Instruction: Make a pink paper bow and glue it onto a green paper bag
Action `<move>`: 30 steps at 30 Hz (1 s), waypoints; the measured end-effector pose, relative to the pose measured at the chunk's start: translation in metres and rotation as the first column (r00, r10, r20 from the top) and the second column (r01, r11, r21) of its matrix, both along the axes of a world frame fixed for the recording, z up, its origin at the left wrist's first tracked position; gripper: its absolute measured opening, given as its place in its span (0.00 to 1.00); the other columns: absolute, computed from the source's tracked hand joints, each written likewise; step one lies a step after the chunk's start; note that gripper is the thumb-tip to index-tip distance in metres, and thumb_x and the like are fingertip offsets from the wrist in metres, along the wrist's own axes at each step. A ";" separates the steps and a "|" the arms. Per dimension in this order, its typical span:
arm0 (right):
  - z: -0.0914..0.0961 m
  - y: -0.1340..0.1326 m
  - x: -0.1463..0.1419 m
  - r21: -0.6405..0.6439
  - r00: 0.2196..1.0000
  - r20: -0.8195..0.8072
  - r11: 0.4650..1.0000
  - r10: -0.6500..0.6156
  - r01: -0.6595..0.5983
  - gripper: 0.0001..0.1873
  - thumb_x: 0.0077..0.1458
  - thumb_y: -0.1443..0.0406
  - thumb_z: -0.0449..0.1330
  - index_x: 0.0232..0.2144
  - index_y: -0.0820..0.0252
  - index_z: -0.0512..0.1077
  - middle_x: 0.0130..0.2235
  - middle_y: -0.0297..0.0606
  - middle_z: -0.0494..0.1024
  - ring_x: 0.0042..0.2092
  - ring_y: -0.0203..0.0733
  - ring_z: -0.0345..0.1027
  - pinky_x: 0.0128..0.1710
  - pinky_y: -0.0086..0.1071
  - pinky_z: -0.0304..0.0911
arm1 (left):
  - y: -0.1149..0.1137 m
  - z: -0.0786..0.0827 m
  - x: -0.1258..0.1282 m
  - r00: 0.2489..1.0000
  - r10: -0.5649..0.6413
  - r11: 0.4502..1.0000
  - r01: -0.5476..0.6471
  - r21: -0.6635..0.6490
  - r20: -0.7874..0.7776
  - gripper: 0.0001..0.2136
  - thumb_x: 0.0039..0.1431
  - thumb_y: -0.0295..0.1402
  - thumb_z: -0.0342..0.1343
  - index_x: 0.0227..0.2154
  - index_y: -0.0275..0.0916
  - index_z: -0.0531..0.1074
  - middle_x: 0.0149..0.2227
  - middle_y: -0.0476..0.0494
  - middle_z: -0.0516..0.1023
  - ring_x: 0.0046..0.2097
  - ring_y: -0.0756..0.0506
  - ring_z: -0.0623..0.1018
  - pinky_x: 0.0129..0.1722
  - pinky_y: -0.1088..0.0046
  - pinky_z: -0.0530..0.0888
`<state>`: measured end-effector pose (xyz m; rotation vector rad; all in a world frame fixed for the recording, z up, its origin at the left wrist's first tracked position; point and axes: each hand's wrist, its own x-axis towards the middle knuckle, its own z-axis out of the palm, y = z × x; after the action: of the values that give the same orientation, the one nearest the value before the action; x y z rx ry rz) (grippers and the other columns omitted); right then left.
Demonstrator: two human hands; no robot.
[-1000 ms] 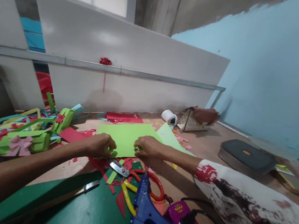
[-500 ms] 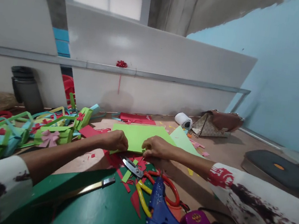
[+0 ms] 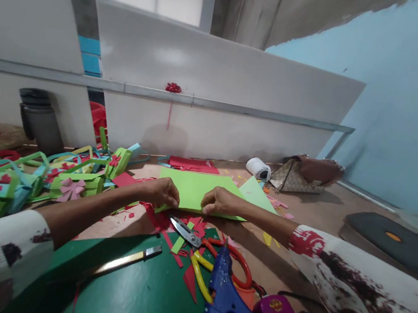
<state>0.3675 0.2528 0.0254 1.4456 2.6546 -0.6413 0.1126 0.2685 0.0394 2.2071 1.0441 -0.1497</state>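
A light green paper sheet (image 3: 196, 188) lies flat on the table in front of me. My left hand (image 3: 162, 192) pinches its near edge on the left, fingers curled. Beside it, my right hand (image 3: 218, 201) pinches the same edge, also closed. Just below both hands lie scissors (image 3: 196, 238) with red and yellow handles among red paper scraps. A blue glue gun (image 3: 233, 306) rests nearer to me, on the green cutting mat (image 3: 125, 296).
Green, blue and red paper baskets with flowers (image 3: 32, 182) crowd the left. A metal ruler (image 3: 126, 260) lies on the mat. A white tape roll (image 3: 258, 168), a brown bag (image 3: 304, 173) and a dark lidded tin (image 3: 392, 241) sit at the right. White panels (image 3: 221, 74) stand behind.
The view shifted to the left, bringing more of the baskets into sight. Both hands came closer together along the green sheet's near edge.
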 end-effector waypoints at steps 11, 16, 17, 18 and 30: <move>0.007 -0.003 0.014 0.058 0.993 -0.007 0.991 -0.121 0.121 0.17 0.59 0.59 0.59 0.48 0.62 0.70 0.50 0.40 0.72 0.46 0.45 0.70 0.42 0.41 0.69 | -0.015 0.004 0.010 0.992 -0.038 0.973 0.064 0.220 -0.118 0.15 0.64 0.38 0.54 0.48 0.35 0.69 0.48 0.41 0.73 0.45 0.42 0.75 0.43 0.60 0.75; 0.017 0.004 0.054 0.137 0.944 0.055 0.939 -0.326 0.317 0.18 0.59 0.59 0.59 0.49 0.61 0.69 0.52 0.41 0.71 0.47 0.46 0.69 0.43 0.41 0.68 | -0.034 0.000 0.027 0.969 -0.046 0.904 0.144 0.401 -0.244 0.14 0.64 0.37 0.54 0.49 0.36 0.68 0.50 0.40 0.72 0.47 0.42 0.75 0.46 0.58 0.74; 0.017 0.004 0.061 0.144 0.932 0.065 0.928 -0.356 0.344 0.17 0.59 0.59 0.58 0.49 0.60 0.69 0.52 0.41 0.71 0.47 0.46 0.69 0.43 0.41 0.68 | -0.037 -0.002 0.030 0.963 -0.046 0.892 0.159 0.424 -0.265 0.14 0.64 0.37 0.54 0.49 0.37 0.69 0.50 0.40 0.71 0.47 0.42 0.75 0.46 0.58 0.74; 0.017 0.002 0.068 0.149 0.923 0.071 0.919 -0.379 0.366 0.17 0.60 0.59 0.58 0.49 0.60 0.69 0.52 0.41 0.71 0.47 0.45 0.69 0.43 0.41 0.68 | -0.039 -0.003 0.033 0.958 -0.046 0.881 0.173 0.440 -0.284 0.14 0.64 0.37 0.54 0.49 0.37 0.69 0.50 0.40 0.72 0.47 0.43 0.75 0.46 0.58 0.74; 0.027 -0.015 0.094 0.083 0.935 -0.160 0.940 -0.316 0.332 0.18 0.60 0.59 0.58 0.49 0.62 0.69 0.50 0.41 0.72 0.46 0.45 0.70 0.43 0.42 0.69 | -0.009 0.005 -0.002 0.972 0.112 0.800 0.035 0.599 -0.206 0.14 0.64 0.37 0.54 0.49 0.37 0.69 0.48 0.41 0.72 0.45 0.43 0.75 0.44 0.60 0.75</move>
<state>0.4612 0.2381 0.0529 1.9681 2.6111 -0.6543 0.1106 0.2596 0.0441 2.7859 1.4156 -0.0596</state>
